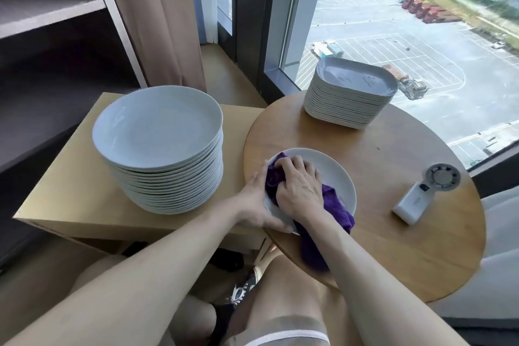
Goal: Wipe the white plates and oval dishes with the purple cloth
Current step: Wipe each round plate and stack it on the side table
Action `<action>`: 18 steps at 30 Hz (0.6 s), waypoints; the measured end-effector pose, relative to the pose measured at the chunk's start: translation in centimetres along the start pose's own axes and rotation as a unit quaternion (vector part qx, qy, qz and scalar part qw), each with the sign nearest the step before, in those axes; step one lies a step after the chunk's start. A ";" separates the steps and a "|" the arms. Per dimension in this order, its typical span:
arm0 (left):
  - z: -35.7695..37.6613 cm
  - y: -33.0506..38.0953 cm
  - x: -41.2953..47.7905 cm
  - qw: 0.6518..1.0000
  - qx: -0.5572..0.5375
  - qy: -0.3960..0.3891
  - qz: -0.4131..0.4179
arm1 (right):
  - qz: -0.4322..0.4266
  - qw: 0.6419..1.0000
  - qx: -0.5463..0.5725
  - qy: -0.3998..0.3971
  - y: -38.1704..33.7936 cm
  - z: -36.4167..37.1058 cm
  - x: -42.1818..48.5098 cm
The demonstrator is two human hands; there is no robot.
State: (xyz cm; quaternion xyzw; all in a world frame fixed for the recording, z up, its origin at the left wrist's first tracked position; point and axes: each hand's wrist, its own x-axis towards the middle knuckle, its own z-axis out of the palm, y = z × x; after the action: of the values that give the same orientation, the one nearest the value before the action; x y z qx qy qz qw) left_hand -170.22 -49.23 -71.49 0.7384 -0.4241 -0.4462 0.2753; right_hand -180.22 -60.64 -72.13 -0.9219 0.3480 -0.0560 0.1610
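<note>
Two tall stacks frame the job: a pile of round white ceramic plates [157, 149] on the square pale-wood side table [70, 191] to my left, and a pile of white oval dishes [351, 93] at the far side of the round brown wooden table [393, 247], by the window. Between them, at the near left edge of the round table, lies a single white plate [334, 174], the one I am working on. My left hand [257, 205] grips its near-left rim, thumb along the edge and fingers curled round it, to steady it. My right hand [300, 191] is clenched over the bunched purple cloth [335, 205], pressing it into the plate's well; the cloth's loose end trails off the plate towards me, past the table's edge. A small white handheld fan [421, 196] lies to the right, well apart from the plate. As for progress, I see no separate pile of finished pieces, so I cannot tell which plates are already wiped. The top oval dish shows faint smears, so I judge that stack is not yet done and much work remains.
</note>
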 end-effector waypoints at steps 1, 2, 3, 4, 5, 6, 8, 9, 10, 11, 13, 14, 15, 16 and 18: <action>0.1 -0.1 0.0 1.000 -0.012 0.006 0.006 | -0.006 1.000 0.017 -0.008 -0.2 -0.2 -0.1; 0.2 -0.1 -0.1 1.000 -0.021 0.013 0.010 | -0.011 0.999 0.034 -0.020 -0.3 -0.4 -0.3; 0.4 -0.2 -0.2 0.999 -0.029 0.020 0.011 | -0.016 0.998 0.049 -0.035 -0.4 -0.7 -0.6; 0.4 -0.2 -0.1 0.999 -0.034 0.024 0.011 | -0.021 0.997 0.064 -0.050 -0.4 -0.8 -0.8; 0.5 -0.1 -0.1 0.999 -0.035 0.023 0.008 | -0.025 0.995 0.074 -0.065 -0.3 -1.0 -1.2; 0.4 -0.1 -0.1 0.999 -0.031 0.016 0.002 | -0.027 0.993 0.081 -0.079 -0.2 -1.2 -1.6; 0.2 0.2 -0.3 1.000 -0.017 0.003 -0.013 | -0.031 0.991 0.085 -0.100 0.2 -1.7 -2.4; 0.1 0.3 -0.4 1.000 -0.007 0.000 -0.019 | -0.032 0.990 0.082 -0.108 0.4 -2.0 -2.7; 0.0 0.3 -0.4 1.000 0.003 -0.003 -0.025 | -0.030 0.990 0.077 -0.114 0.5 -2.2 -3.2; -0.1 0.4 -0.5 0.999 0.013 -0.004 -0.029 | -0.027 0.990 0.071 -0.116 0.7 -2.4 -3.7; -0.2 0.6 -0.5 0.999 0.027 -0.003 -0.033 | -0.025 0.993 0.044 -0.109 1.3 -2.8 -4.9; -0.2 0.7 -0.5 0.999 0.029 -0.004 -0.033 | -0.025 0.994 0.022 -0.103 1.6 -3.0 -5.5; -0.3 0.8 -0.5 0.999 0.030 -0.004 -0.031 | -0.024 0.995 -0.002 -0.094 2.0 -3.2 -6.0; -0.3 0.8 -0.6 0.999 0.030 -0.002 -0.026 | -0.021 0.996 -0.028 -0.085 2.5 -3.4 -6.4; -0.4 0.9 -0.7 1.000 0.026 0.002 -0.016 | -0.003 0.995 -0.073 -0.064 3.5 -4.0 -6.8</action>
State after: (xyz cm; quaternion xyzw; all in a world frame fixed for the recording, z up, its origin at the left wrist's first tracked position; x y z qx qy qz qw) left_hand -170.39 -49.04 -70.35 0.7526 -0.4236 -0.4379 0.2499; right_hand -188.34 -59.66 -69.48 -0.9339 0.3374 0.0285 0.1151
